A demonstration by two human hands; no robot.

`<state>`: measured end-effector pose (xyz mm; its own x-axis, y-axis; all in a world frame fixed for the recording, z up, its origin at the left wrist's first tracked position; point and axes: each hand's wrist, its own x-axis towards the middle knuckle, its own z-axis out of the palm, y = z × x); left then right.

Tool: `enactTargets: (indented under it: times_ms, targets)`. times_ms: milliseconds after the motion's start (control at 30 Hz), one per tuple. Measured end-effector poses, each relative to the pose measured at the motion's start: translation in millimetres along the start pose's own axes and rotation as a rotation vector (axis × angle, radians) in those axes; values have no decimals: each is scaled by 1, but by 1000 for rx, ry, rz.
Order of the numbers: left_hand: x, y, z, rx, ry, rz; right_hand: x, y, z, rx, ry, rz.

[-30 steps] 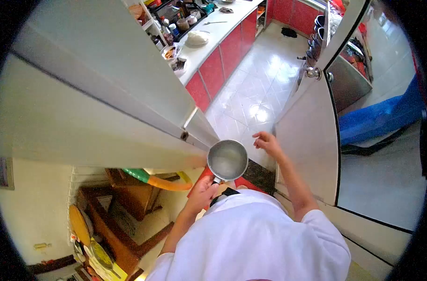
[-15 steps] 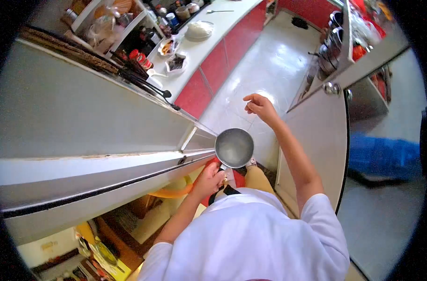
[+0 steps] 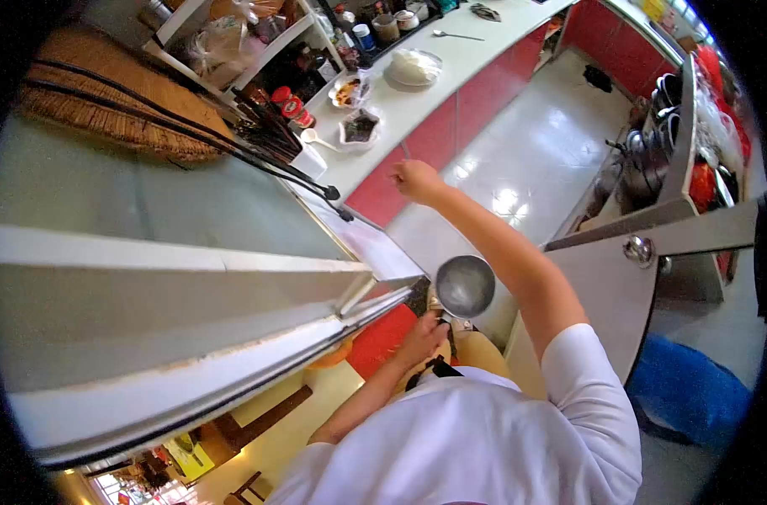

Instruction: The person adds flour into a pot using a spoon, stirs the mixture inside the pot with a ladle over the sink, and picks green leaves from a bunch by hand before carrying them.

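Observation:
In my left hand (image 3: 423, 338) is the handle of a small grey saucepan (image 3: 465, 287), its mouth facing up, held low in front of my body. Its inside looks greyish and pale; whether liquid is in it I cannot tell. My right hand (image 3: 417, 182) is stretched forward and left, past the pan, with nothing visible in it. Its fingers are loosely bent, the tips partly turned from view. From above, it appears near the red cabinet front (image 3: 428, 139) below the white counter (image 3: 383, 105), without clear contact.
On the counter are a dish of dark food (image 3: 359, 129), a bagged white plate (image 3: 414, 67), a white spoon (image 3: 320, 140) and jars. A sliding door frame (image 3: 181, 252) stands left, a door with a round knob (image 3: 638, 249) right. Pots (image 3: 652, 156) fill a rack.
My right hand has swung left and slightly forward, toward the counter side. The saucepan and my left hand sit lower and further right in view. The camera has shifted, showing more of the kitchen.

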<state>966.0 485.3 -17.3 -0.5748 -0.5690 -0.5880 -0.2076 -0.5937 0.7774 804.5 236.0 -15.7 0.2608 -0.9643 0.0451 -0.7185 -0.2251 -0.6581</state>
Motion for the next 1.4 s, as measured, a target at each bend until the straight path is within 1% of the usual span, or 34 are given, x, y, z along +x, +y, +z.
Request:
enactTargets:
  times_ms: [33,67,100,167,200,233,300,400,433,467,500,567,600,633,667,700,733,767,800,833,867,900,967,1000,1067,1100,1133,1167,1200,1267,1300,1367,1400]
  targets:
    - [10,-7,-4,11,1,-19,16,1,14,13,-1,-9]
    - [17,-13,-7,88,8,15,32,-1,27,11,10,10]
    - [26,-5,-10,90,19,19,51,1,39,7,19,27]
    - [29,14,-11,172,-27,-64,81,-1,63,-15,-12,-19]
    - [31,28,-12,139,-18,-163,95,-3,72,-37,-52,-1]
    - [39,23,-19,147,-1,-171,110,-4,80,-59,-88,16]
    - [50,9,-29,38,-38,-7,135,-6,95,-56,-99,11]
    - [65,-2,-44,68,-55,59,163,-2,118,-76,-128,16]
    - [67,13,-48,89,-67,101,172,2,128,-87,-97,-4]
    - [64,28,-46,13,-16,3,181,4,136,-99,-64,-26]
    - [70,19,-52,20,-6,-4,187,3,141,-86,-62,-31]
    - [85,-6,-62,103,-49,156,197,4,149,-41,-49,12]
    - [80,17,-57,52,-12,85,203,7,153,-31,-45,11]
    - [80,26,-60,57,-6,77,207,11,163,-75,-3,-22]
    - [81,32,-64,146,-10,147,212,15,172,-120,39,-56]
    - [87,20,-68,271,10,359,217,18,182,-113,39,-59]
    - [92,12,-71,399,60,569,221,21,189,-154,105,-68]
    - [91,3,-71,400,65,565,226,24,197,-195,169,-78]
    - [89,-1,-71,312,33,444,229,22,197,-188,165,-80]
    - [86,-5,-71,221,3,322,232,19,192,-276,116,-33]
    - [86,-10,-71,219,10,318,234,16,188,-365,66,12]
    - [85,-11,-70,131,-25,198,234,15,187,-360,61,9]
    - [84,-12,-72,42,-56,78,234,12,185,-277,62,115]
    - [83,-12,-72,135,-23,156,233,10,185,-276,59,113]
    - [80,-2,-72,224,9,235,231,10,188,-292,44,184]
    - [79,3,-71,160,-9,122,230,10,188,-294,42,184]
    - [77,5,-70,96,-27,8,230,9,187,-247,28,236]
    - [78,-3,-69,93,-30,6,228,8,185,-199,15,290]
    - [82,-17,-70,208,9,80,229,11,191,-201,16,293]
    - [82,-17,-71,324,44,159,233,21,206,-181,15,315]
    - [79,-4,-74,274,-26,92,228,19,194,-185,18,317]
    - [78,-1,-71,224,-102,27,211,6,162,-223,-208,302]
    - [80,-4,-67,229,-59,53,209,7,160,-227,-205,307]
